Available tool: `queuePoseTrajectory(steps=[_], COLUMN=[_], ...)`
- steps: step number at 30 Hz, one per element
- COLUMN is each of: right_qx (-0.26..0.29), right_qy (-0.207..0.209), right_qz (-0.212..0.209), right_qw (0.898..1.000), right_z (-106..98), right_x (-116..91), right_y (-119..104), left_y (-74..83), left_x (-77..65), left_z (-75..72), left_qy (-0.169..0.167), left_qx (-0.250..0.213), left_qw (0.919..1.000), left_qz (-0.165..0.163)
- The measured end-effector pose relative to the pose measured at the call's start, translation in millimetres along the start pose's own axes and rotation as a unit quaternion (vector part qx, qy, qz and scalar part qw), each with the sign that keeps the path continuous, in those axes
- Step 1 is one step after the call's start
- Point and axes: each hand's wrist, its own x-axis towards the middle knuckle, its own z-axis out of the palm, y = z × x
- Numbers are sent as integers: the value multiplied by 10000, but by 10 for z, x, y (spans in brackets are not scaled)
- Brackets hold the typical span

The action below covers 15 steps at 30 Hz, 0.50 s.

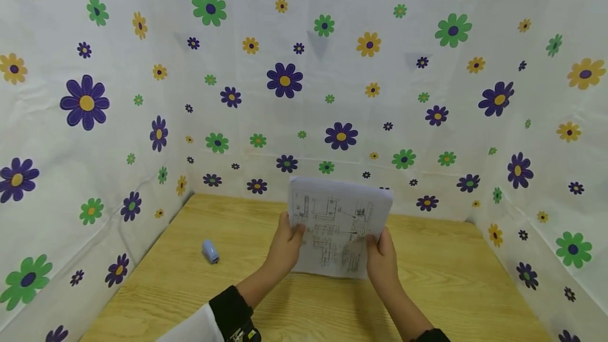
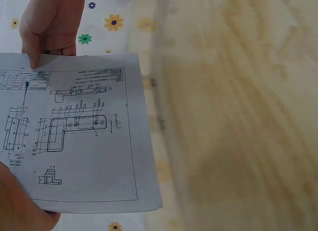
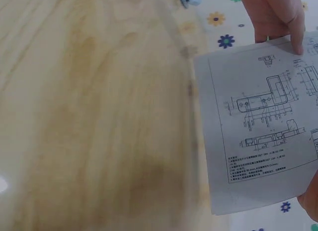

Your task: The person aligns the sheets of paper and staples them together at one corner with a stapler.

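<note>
A sheaf of white paper (image 1: 332, 257) printed with technical line drawings is held up over the table in the head view. My left hand (image 1: 286, 244) grips its left edge, thumb on the printed face. On the opposite edge my right hand (image 1: 382, 263) pinches it the same way. In the left wrist view the printed paper (image 2: 94, 166) shows an L-shaped part with dimension lines. The right wrist view shows the same paper (image 3: 258, 176) with lines of small text near one corner. The fingers behind the paper are hidden.
A small light-blue object with a dark end (image 1: 210, 252) lies on the wooden table (image 1: 157, 300), left of my hands. White cloth walls (image 1: 309, 115) with printed flowers stand along the table's back and both sides.
</note>
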Motion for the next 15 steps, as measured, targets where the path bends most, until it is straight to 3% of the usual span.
queuePoseTrajectory(steps=[4,6,12,15], right_qx=[283,387,93,-54], right_qy=[31,45,-180,-217], right_qz=[-250,-212,498,607], right_qw=[9993,9990,9986,9979], right_z=[-21,-23,22,18], right_x=[99,100,-7,-38], right_y=[-93,-72,140,159], left_y=[102,98,-136,-232], left_x=[92,97,-3,-38], left_z=[-12,-6,14,19], left_qy=[-28,-30,-63,-159], left_qx=[-50,-51,186,376], left_qw=[9992,9990,9997,9990], left_qz=[404,433,-127,-184])
